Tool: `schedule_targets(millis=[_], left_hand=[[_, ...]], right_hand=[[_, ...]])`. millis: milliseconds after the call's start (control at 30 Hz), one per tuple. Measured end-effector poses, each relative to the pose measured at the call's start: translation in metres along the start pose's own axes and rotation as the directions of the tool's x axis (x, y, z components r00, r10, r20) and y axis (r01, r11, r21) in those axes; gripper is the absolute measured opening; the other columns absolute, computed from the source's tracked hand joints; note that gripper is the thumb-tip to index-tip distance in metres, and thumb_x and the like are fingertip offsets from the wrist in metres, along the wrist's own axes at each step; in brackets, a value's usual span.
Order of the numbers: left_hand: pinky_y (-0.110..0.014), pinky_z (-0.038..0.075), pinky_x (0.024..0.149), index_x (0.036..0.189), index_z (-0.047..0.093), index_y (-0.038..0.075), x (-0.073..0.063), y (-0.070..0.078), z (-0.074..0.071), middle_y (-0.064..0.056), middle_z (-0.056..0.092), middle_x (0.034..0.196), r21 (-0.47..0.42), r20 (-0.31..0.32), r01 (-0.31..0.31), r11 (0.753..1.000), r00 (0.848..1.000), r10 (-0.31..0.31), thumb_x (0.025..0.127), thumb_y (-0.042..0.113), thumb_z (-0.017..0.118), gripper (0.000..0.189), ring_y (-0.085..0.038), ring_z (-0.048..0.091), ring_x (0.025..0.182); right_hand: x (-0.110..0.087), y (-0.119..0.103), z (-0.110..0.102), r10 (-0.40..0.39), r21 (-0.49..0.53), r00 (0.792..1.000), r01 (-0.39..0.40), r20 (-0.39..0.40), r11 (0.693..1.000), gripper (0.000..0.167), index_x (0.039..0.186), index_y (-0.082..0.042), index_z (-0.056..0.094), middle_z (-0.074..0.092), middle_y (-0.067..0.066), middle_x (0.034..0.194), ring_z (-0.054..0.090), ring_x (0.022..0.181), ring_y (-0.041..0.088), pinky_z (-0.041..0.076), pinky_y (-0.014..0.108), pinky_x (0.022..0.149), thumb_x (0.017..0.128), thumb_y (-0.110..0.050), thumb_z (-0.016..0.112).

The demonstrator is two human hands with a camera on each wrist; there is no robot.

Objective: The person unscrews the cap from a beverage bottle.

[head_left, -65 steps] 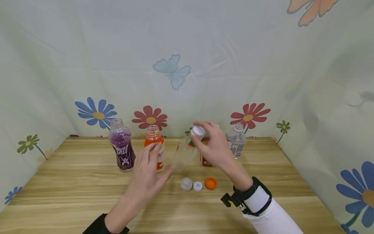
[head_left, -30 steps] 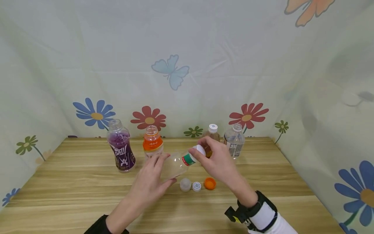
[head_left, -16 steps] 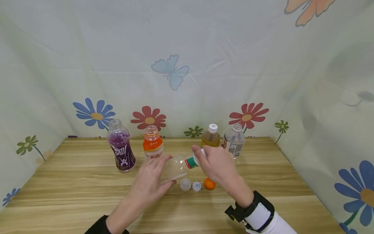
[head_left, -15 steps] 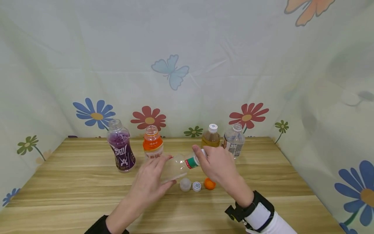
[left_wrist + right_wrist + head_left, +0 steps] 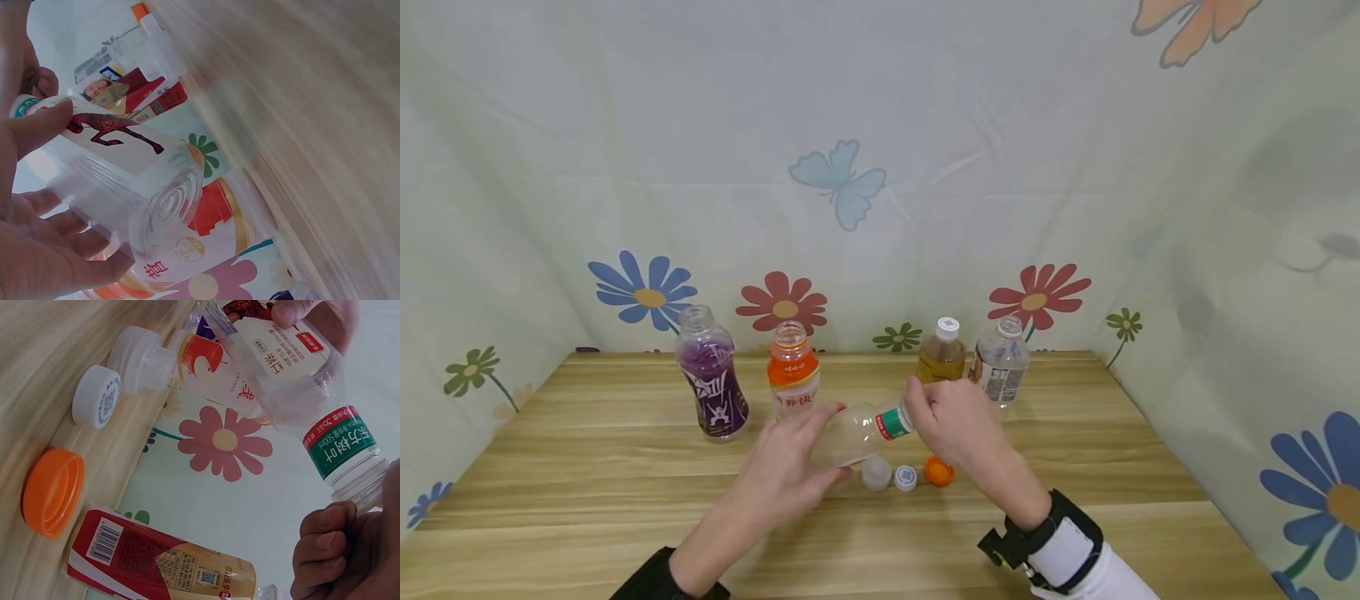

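Observation:
A clear plastic bottle [image 5: 848,433] with a green-and-red neck label is held tilted above the table, its neck toward the right. My left hand [image 5: 784,460] grips its body near the base, thumb on one side and fingers on the other. At the neck end, my right hand [image 5: 961,421] has its fingers curled round the top, hiding the cap. The right wrist view shows the bare neck ring of the bottle [image 5: 340,447] beside the curled right fingers [image 5: 322,544]. Below the bottle lie a translucent cap [image 5: 876,472], a white cap [image 5: 906,477] and an orange cap [image 5: 939,471].
Uncapped purple bottle [image 5: 711,383] and orange-labelled bottle [image 5: 793,371] stand at the back left. Behind my right hand are a white-capped bottle of yellowish-brown look [image 5: 942,354] and an uncapped clear bottle [image 5: 1002,362]. A flowered cloth [image 5: 880,250] hangs behind the wooden table [image 5: 587,475].
The bottle has tipped from steep to nearly level and come lower. My left hand has closed round its body. My right hand has turned over the white cap, which is now covered.

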State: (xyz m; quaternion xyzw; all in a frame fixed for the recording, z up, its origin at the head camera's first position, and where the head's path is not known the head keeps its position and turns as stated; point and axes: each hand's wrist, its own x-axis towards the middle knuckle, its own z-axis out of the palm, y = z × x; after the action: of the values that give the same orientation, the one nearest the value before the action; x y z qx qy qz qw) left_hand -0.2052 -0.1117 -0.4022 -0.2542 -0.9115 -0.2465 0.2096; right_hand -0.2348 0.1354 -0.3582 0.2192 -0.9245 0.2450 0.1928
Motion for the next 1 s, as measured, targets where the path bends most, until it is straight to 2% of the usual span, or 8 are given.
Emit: schedule_targets(millis=[233, 367, 633, 733, 900, 933, 1000], left_hand=[[-0.062, 0.045, 0.102, 0.139, 0.060, 0.007, 0.000, -0.002, -0.002, -0.013, 0.065, 0.134, -0.047, 0.007, -0.011, 0.999, 1.000, 0.012, 0.074, 0.025, 0.093, 0.074, -0.033, 0.061, 0.123], [-0.058, 0.045, 0.105, 0.140, 0.060, 0.007, 0.001, -0.003, -0.003, -0.013, 0.063, 0.136, -0.075, 0.011, -0.024, 0.997, 1.000, 0.025, 0.075, 0.024, 0.092, 0.074, -0.033, 0.060, 0.124], [-0.055, 0.046, 0.105, 0.141, 0.060, 0.009, 0.002, -0.005, -0.006, -0.012, 0.062, 0.139, -0.096, 0.041, -0.013, 0.995, 0.999, 0.017, 0.076, 0.022, 0.091, 0.073, -0.034, 0.058, 0.126], [-0.055, 0.046, 0.105, 0.141, 0.060, 0.008, 0.002, -0.007, -0.006, -0.012, 0.062, 0.139, -0.119, 0.061, -0.017, 0.993, 0.998, 0.025, 0.079, 0.022, 0.089, 0.070, -0.034, 0.059, 0.126], [-0.054, 0.046, 0.106, 0.140, 0.060, 0.004, 0.002, -0.011, -0.007, -0.014, 0.063, 0.138, -0.191, 0.109, -0.018, 0.981, 0.993, 0.040, 0.082, 0.024, 0.087, 0.067, -0.034, 0.059, 0.127], [-0.054, 0.046, 0.107, 0.141, 0.060, 0.003, 0.002, -0.012, -0.007, -0.014, 0.063, 0.138, -0.201, 0.116, -0.016, 0.979, 0.992, 0.040, 0.082, 0.025, 0.087, 0.068, -0.034, 0.059, 0.127], [-0.055, 0.044, 0.108, 0.141, 0.059, 0.003, 0.003, -0.013, -0.007, -0.015, 0.062, 0.139, -0.206, 0.125, -0.006, 0.979, 0.992, 0.032, 0.082, 0.026, 0.087, 0.070, -0.035, 0.058, 0.128]], right_hand=[[-0.002, 0.003, 0.004, -0.051, 0.072, 0.997, 0.055, -0.055, 0.996, 0.053, 0.052, -0.019, 0.043, 0.031, -0.015, 0.045, 0.033, 0.038, 0.006, 0.021, 0.023, 0.040, 0.105, -0.024, 0.045], [-0.003, 0.004, 0.006, -0.067, 0.101, 0.994, 0.076, -0.084, 0.992, 0.051, 0.053, -0.019, 0.043, 0.032, -0.015, 0.046, 0.032, 0.039, 0.004, 0.021, 0.023, 0.040, 0.104, -0.023, 0.045], [-0.002, 0.007, 0.010, -0.124, 0.120, 0.984, 0.139, -0.128, 0.983, 0.049, 0.053, -0.020, 0.040, 0.031, -0.016, 0.047, 0.029, 0.040, 0.002, 0.020, 0.022, 0.041, 0.102, -0.020, 0.044], [-0.002, 0.009, 0.011, -0.173, 0.124, 0.972, 0.193, -0.156, 0.973, 0.046, 0.055, -0.021, 0.039, 0.031, -0.016, 0.050, 0.029, 0.041, 0.001, 0.021, 0.021, 0.041, 0.101, -0.018, 0.044], [0.000, 0.013, 0.012, -0.307, 0.066, 0.931, 0.325, -0.196, 0.943, 0.037, 0.060, -0.020, 0.042, 0.033, -0.012, 0.058, 0.033, 0.049, 0.004, 0.026, 0.022, 0.045, 0.098, -0.018, 0.044], [0.000, 0.013, 0.011, -0.317, 0.055, 0.929, 0.333, -0.189, 0.941, 0.036, 0.062, -0.020, 0.043, 0.034, -0.011, 0.060, 0.034, 0.051, 0.005, 0.027, 0.022, 0.046, 0.098, -0.019, 0.045], [0.000, 0.013, 0.009, -0.305, 0.041, 0.939, 0.315, -0.158, 0.948, 0.033, 0.067, -0.018, 0.046, 0.036, -0.010, 0.063, 0.036, 0.054, 0.007, 0.030, 0.023, 0.048, 0.100, -0.022, 0.047]])
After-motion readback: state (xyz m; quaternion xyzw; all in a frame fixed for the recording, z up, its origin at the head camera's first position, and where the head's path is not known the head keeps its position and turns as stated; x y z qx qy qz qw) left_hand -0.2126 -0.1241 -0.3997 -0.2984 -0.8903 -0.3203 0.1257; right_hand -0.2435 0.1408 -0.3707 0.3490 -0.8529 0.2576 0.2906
